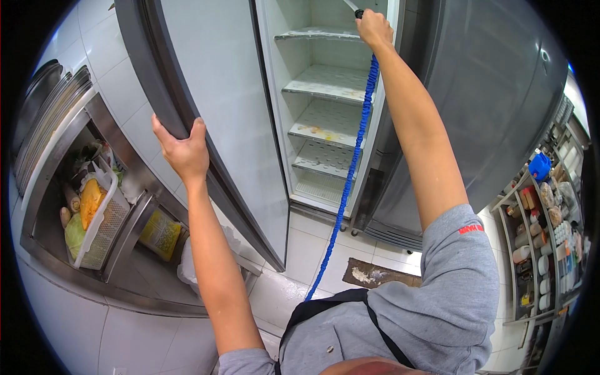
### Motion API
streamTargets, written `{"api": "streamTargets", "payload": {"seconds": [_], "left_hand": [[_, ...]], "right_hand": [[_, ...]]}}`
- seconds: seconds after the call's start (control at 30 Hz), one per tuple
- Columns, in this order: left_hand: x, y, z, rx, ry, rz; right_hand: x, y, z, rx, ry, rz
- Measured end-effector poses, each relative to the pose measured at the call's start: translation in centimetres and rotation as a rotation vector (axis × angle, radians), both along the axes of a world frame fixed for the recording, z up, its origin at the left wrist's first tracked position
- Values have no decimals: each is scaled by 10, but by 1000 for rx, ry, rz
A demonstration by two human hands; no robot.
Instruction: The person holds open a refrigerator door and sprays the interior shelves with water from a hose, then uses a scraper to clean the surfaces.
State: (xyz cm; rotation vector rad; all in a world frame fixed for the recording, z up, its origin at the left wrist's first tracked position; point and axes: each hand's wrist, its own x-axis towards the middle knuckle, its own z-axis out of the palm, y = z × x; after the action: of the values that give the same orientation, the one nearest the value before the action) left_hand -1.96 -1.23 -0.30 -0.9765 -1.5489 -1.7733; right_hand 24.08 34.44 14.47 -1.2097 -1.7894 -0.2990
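Observation:
My left hand [184,152] grips the edge of the open fridge door [231,112], thumb on one side and fingers on the other. Up at the top, my right hand [375,28] is closed around the black nozzle [359,13] of a blue coiled hose [354,156], which hangs down past the fridge opening toward my body. A pale streak, perhaps water, leaves the nozzle toward the upper left. Inside the fridge, the wet white shelves [325,80] show yellow-orange residue on a middle shelf [325,130].
At left, a metal counter unit [119,131] holds a white basket [109,231] of vegetables and stacked trays [47,125]. A closed steel door [481,94] stands right of the opening. Crowded shelves [544,244] are at far right. A dirty brown mat [381,275] lies on the tiled floor.

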Motion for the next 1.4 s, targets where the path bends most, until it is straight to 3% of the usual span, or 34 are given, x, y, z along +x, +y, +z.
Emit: {"api": "streamTargets", "payload": {"seconds": [0.5, 1.4], "left_hand": [[-4, 3, -3, -8, 80, 82], [4, 1, 1, 17, 30, 13]], "right_hand": [[-7, -6, 4, -42, -2, 13], [-20, -23, 9, -4, -42, 67]]}}
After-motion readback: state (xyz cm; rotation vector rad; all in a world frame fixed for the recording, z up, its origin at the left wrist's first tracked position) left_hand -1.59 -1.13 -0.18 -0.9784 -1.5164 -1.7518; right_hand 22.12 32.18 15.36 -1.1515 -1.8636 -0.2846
